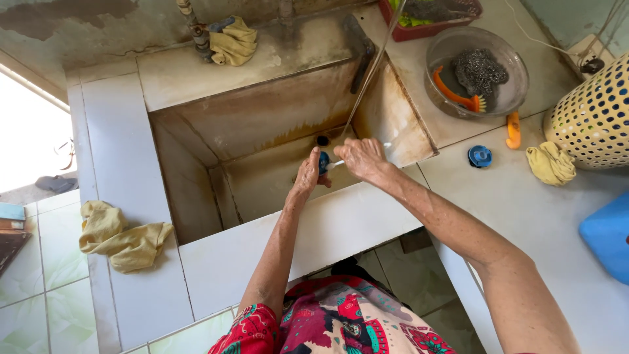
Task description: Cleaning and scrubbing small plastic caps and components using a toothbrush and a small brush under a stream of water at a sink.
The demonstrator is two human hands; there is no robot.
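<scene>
Fingers of left hand (306, 176) curled closed around one small blue object (324, 162) over the sink (196, 141); right hand (362, 157) pinches one white-handled brush (335, 164) against it. Yellow cloths: three.

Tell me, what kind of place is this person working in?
Probably a home washing-up corner. A deep tiled sink stained brown, a glass bowl holding a steel scourer and orange brush, and yellow cloths on the counter point to that.
</scene>
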